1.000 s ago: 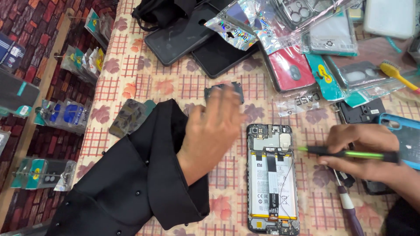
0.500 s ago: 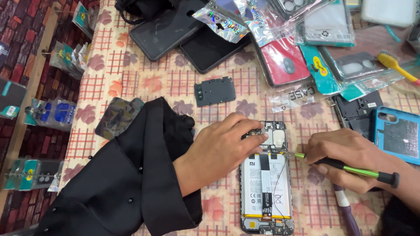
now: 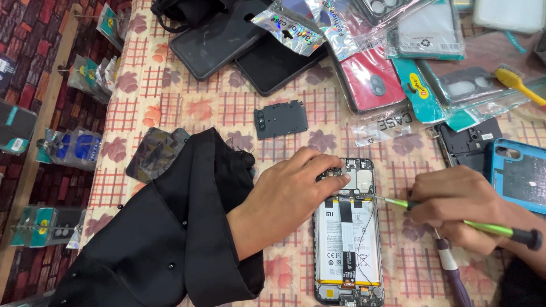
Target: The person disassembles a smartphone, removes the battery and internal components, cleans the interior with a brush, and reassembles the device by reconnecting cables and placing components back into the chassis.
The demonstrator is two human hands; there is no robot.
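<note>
One cloth [image 3: 170, 91] with a red check and flower print covers the table, strewn with phone cases [image 3: 372, 82]. On it lies an opened phone [image 3: 348, 239], battery showing. Left hand [image 3: 284, 196], open, presses fingertips on the phone's upper board. Right hand [image 3: 455, 207] grips a green screwdriver [image 3: 483, 226], tip touching the board. A black cover plate [image 3: 280, 119] lies above, apart.

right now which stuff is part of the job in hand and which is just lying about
In use: opened phone, green screwdriver, left hand, right hand.
Lying about: black cover plate, red case, blue case, yellow brush, purple screwdriver.
</note>
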